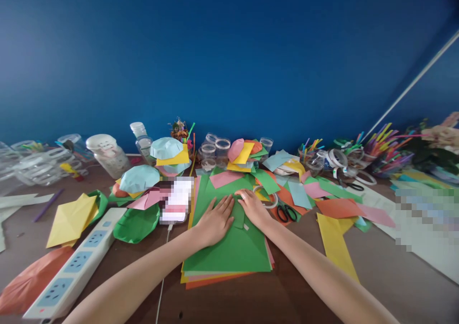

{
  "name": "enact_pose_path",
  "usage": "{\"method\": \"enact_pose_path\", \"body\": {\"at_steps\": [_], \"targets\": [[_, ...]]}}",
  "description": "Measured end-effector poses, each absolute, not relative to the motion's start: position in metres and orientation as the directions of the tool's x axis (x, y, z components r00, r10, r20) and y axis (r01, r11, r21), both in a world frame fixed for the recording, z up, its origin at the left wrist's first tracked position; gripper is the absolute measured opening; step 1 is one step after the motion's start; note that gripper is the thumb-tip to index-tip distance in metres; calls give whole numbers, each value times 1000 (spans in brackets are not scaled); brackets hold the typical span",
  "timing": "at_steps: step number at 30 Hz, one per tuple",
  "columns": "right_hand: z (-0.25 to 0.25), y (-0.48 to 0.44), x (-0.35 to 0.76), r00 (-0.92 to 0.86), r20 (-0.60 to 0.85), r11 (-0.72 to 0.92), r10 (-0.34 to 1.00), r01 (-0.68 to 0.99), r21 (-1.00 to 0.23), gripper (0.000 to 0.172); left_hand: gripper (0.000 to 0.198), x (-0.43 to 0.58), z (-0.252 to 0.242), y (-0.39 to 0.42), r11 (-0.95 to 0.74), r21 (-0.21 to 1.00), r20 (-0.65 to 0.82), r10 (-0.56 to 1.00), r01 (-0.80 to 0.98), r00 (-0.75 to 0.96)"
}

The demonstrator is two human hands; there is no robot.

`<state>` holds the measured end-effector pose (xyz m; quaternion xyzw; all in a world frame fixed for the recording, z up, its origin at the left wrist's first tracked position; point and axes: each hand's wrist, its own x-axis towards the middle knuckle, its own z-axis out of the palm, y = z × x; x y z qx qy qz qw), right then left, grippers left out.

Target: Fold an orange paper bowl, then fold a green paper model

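A stack of coloured paper sheets (229, 259), green on top, lies in front of me. On it is a small folded piece of green paper (238, 214) between my hands. My left hand (217, 221) lies flat, fingers stretched out, pressing on the paper at the left of the folded piece. My right hand (253, 206) is at the piece's upper right edge, fingers bent and closed on it; the fingertips are partly hidden. A small pale scrap (245, 227) sits by its lower corner.
Black-handled scissors (286, 212) and a tape roll (270, 200) lie right of the stack. A phone (175, 202) with a cable and a white power strip (77, 262) are left. Paper pieces (333, 240), plastic cups (222, 151) and straws (385, 144) stand around.
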<state>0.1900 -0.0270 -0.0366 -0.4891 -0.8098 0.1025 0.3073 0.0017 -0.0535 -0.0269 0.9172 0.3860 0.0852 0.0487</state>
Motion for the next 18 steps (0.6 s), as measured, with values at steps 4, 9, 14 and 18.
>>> {"method": "enact_pose_path", "body": {"at_steps": [4, 9, 14, 18], "targets": [[-37, -29, 193, -333, 393, 503, 857, 705, -500, 31, 54, 2, -26, -54, -699, 159, 108, 714, 697, 692], [-37, -29, 193, -330, 395, 504, 857, 695, -513, 32, 54, 1, -26, -54, -699, 163, 114, 715, 697, 690], [-34, -31, 195, -267, 411, 472, 872, 685, -555, 28, 49, -2, -21, -44, -736, 147, 146, 677, 661, 722], [-31, -33, 197, -212, 447, 467, 869, 650, -599, 23, 37, -3, -15, -36, -760, 95, 314, 636, 643, 705]]}}
